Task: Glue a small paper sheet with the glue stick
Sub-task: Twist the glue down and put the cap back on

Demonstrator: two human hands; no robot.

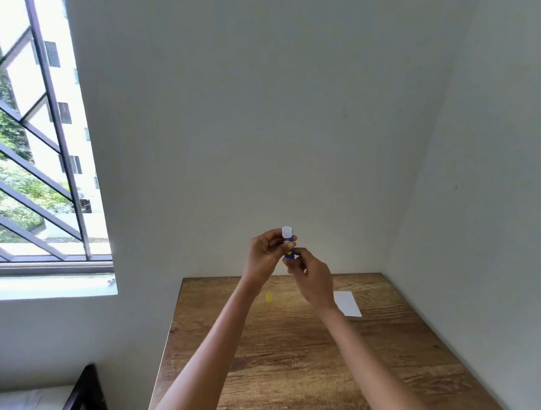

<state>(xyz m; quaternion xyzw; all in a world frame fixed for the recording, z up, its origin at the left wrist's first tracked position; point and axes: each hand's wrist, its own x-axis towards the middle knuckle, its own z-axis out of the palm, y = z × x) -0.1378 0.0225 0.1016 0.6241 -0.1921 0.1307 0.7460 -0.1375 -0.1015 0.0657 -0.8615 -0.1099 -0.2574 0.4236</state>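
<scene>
Both hands are raised above the wooden surface [302, 357], sharing one blue glue stick [289, 246] held roughly upright between them. The left hand [265, 254] curls its fingers [287, 244] around the upper part of the tube, just below the exposed whitish tip, with the thumb in front. The right hand [312, 280] pinches the lower end of the tube from below, its fingers wrapped around the base. A small yellow cap [269, 298] lies on the surface beneath the left wrist. The small white paper sheet [348, 303] lies flat on the surface to the right, partly hidden behind the right wrist.
</scene>
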